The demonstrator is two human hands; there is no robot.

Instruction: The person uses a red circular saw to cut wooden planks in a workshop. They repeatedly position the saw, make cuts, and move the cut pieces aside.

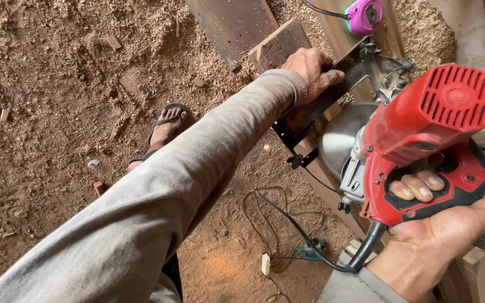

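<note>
A red circular saw [430, 129] is tipped on its side at the right, its round steel blade [339, 134] showing. My right hand [442, 230] grips its red handle, fingers through the loop. My left hand [312, 70], at the end of a long grey sleeve, presses on the saw's dark metal base plate [304, 115] beside a short wooden block [279, 45]. The saw's black cord [304, 230] drops from the handle toward the floor.
Sawdust and wood scraps cover the dirt floor. My sandalled foot [164, 129] stands below. A dark plank [231, 25] lies at the top, a pink-and-green tape measure [364, 15] rests on a board, and wooden frame pieces [478, 264] stand at the right.
</note>
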